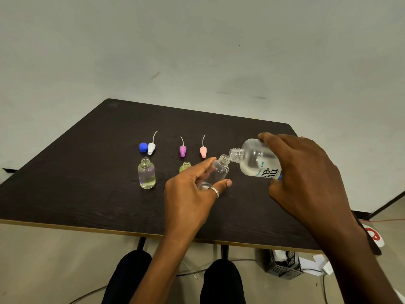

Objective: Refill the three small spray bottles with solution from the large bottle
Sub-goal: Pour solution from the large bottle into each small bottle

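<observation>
**Large bottle tipped at the mouth of a small one**

The left hand reaches in from the near edge of the table. Its thumb, which wears a ring, and its fingers are clamped round a small clear bottle. The bottle is tilted with its open neck up and to the right.

The right hand comes over from the right edge with its fingers curled round the base of the large bottle. That bottle is tipped almost level, and its uncapped mouth touches the small bottle's neck. Both are held above the table's right half.

Toward the middle, a second small bottle stands upright, nearly full. A green bottle is half hidden behind the left fingers.

Nearer the far edge lie a blue cap, a white spray top, a purple spray top and a pink spray top, in a row.

Bare tabletop stretches toward the left edge and along the near edge.
</observation>
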### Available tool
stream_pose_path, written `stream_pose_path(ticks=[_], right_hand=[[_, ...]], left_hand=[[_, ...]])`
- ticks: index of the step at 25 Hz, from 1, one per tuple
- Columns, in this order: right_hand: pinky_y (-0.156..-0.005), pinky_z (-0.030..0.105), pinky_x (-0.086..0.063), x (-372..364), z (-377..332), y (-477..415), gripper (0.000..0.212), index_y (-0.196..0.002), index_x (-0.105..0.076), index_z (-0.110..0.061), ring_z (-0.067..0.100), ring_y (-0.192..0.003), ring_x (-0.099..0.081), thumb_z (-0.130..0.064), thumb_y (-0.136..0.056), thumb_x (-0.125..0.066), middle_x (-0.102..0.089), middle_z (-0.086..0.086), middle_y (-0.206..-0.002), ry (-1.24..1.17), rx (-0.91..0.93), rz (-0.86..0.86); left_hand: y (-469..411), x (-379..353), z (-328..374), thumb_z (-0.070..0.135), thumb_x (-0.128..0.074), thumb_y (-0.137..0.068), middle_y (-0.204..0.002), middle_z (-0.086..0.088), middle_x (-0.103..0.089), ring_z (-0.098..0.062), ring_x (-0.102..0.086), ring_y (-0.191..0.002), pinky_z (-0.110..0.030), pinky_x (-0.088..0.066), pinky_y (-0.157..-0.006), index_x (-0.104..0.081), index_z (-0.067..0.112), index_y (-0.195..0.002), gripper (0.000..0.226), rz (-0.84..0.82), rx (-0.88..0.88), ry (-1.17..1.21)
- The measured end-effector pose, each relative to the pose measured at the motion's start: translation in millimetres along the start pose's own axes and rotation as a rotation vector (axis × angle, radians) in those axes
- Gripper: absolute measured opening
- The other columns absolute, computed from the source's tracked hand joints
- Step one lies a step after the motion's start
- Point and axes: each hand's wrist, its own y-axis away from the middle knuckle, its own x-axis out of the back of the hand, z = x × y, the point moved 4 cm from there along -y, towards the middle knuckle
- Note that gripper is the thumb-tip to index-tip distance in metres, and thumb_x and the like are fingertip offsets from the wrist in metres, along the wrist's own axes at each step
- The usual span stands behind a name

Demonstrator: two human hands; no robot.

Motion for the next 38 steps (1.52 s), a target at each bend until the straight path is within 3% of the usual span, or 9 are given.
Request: stream_pose_path(ticks=[8,11,16,21,26,31,38], right_hand=[[-0.087,0.044,-0.049,-1.6,1.4,0.9,0.081,-0.135,-0.053,-0.018,0.033,-0.106,-0.057,-0.010,-0.060,-0.083,-0.064,0.008,-0.118,0.001,-0.001,-0.006],[-0.085,0.043,-0.050,-1.5,1.3,0.5,0.081,-0.135,-0.052,-0.019,0.032,-0.107,-0.056,-0.010,-0.060,-0.081,-0.063,0.006,-0.118,0.003,-0.003,-0.011],[-0.082,0.041,-0.049,-0.4,0.1,0.3,0.079,-0.134,-0.053,-0.019,0.032,-0.105,-0.057,-0.010,-0.061,-0.080,-0.064,0.006,-0.116,0.003,-0.002,-0.007],[-0.085,0.041,-0.049,-0.7,0.1,0.3,0.080,-0.135,-0.052,-0.019,0.031,-0.106,-0.056,-0.009,-0.061,-0.080,-0.063,0.006,-0.118,0.005,-0.003,-0.016],[-0.086,0.042,-0.049,-1.3,0.1,-0.3,0.081,-0.136,-0.051,-0.020,0.032,-0.108,-0.055,-0.011,-0.061,-0.080,-0.063,0.006,-0.119,0.011,-0.001,-0.028],[-0.087,0.043,-0.048,-0.8,-0.6,-0.3,0.081,-0.135,-0.052,-0.019,0.032,-0.106,-0.056,-0.010,-0.060,-0.081,-0.063,0.007,-0.118,0.016,0.003,-0.026],[-0.088,0.043,-0.048,0.0,-1.1,-0.7,0.081,-0.136,-0.051,-0.020,0.031,-0.107,-0.056,-0.012,-0.061,-0.081,-0.063,0.007,-0.119,0.016,0.002,-0.043]], left_hand=[[-0.2,-0.9,-1.3,0.031,-0.087,-0.072,-0.120,0.015,-0.070,0.007,-0.064,-0.107,-0.003,-0.045,-0.087,-0.067,0.029,-0.127,0.059,0.000,-0.005,-0.004],[0.0,-0.7,-1.4,0.030,-0.088,-0.072,-0.117,0.018,-0.070,0.007,-0.065,-0.106,-0.009,-0.049,-0.090,-0.067,0.033,-0.125,0.057,0.007,-0.005,0.009],[0.7,0.4,-1.5,0.032,-0.089,-0.071,-0.109,0.027,-0.067,0.010,-0.064,-0.103,-0.005,-0.048,-0.085,-0.062,0.043,-0.122,0.059,0.012,-0.002,0.016],[0.4,-0.2,-2.9,0.032,-0.089,-0.070,-0.110,0.022,-0.071,0.007,-0.066,-0.102,-0.010,-0.051,-0.086,-0.066,0.039,-0.122,0.057,0.026,-0.011,0.021],[0.8,-0.3,-3.0,0.031,-0.088,-0.071,-0.112,0.017,-0.072,0.005,-0.067,-0.102,-0.009,-0.051,-0.085,-0.065,0.038,-0.122,0.056,0.028,-0.017,0.013],[0.8,-0.1,-2.2,0.031,-0.088,-0.071,-0.111,0.024,-0.067,0.012,-0.064,-0.097,-0.001,-0.045,-0.080,-0.063,0.039,-0.123,0.058,0.013,-0.016,0.005],[1.0,-1.3,-4.0,0.034,-0.088,-0.071,-0.112,0.019,-0.071,0.006,-0.066,-0.100,-0.005,-0.049,-0.083,-0.067,0.033,-0.125,0.058,0.019,-0.016,-0.001]])
